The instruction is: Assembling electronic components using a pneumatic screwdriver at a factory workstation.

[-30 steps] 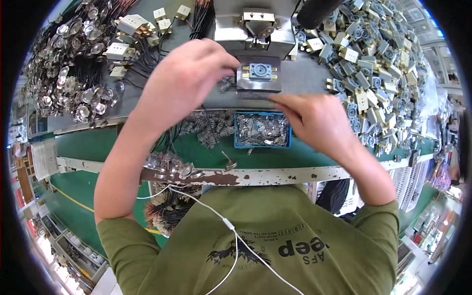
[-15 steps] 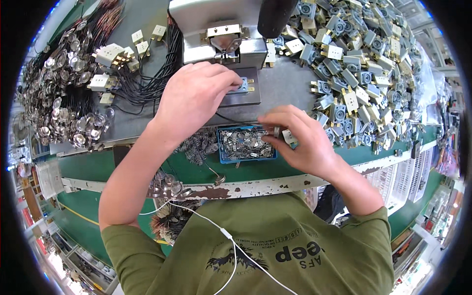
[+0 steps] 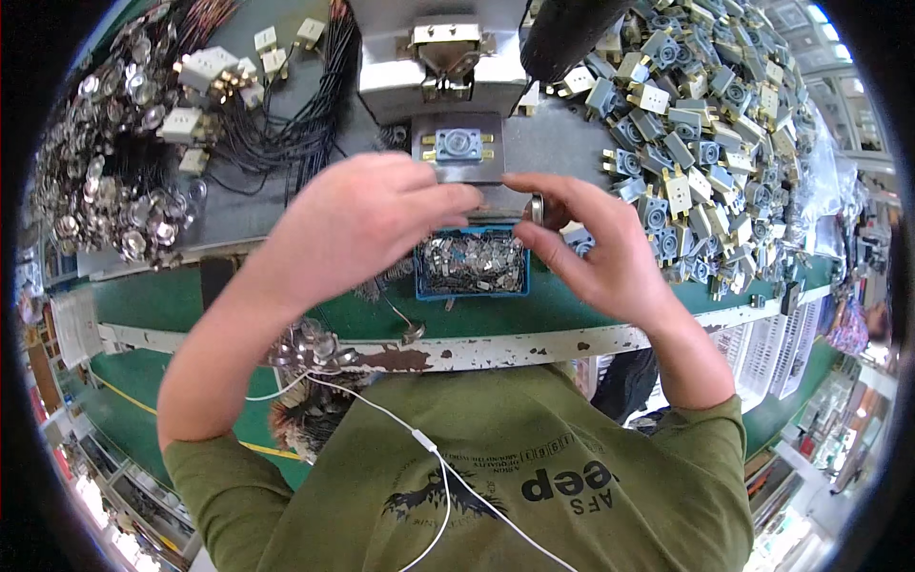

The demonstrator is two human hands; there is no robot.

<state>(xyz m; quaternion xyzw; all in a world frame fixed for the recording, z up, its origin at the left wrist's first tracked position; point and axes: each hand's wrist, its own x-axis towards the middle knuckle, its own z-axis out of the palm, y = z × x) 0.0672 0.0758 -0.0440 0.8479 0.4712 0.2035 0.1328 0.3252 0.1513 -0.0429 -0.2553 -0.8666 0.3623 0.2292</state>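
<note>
A grey plastic housing (image 3: pixel 459 145) with brass terminals lies on the metal block (image 3: pixel 484 170) in front of the press. Nearer me, my left hand (image 3: pixel 367 214) is closed, thumb and fingers together, above the far left of a blue tray; what its fingertips hold, if anything, I cannot make out. Facing it, my right hand (image 3: pixel 600 243) pinches a round metal cap (image 3: pixel 537 208) seen edge-on between thumb and fingers. The blue tray (image 3: pixel 472 296) sits below and between both hands, full of small metal pieces.
Behind the block stands a metal press (image 3: pixel 391 91) with a dark cylinder (image 3: pixel 572 38) at its right. Grey and white housings (image 3: pixel 681 124) are heaped on the right. Wired metal caps (image 3: pixel 143 124) pile up on the left, beside black wires (image 3: pixel 305 143). A chipped white table edge (image 3: pixel 496 353) runs before me.
My left hand has let go of the grey housing and drawn back towards me, leaving it on the block. The right hand still holds the round cap. The view has shifted slightly.
</note>
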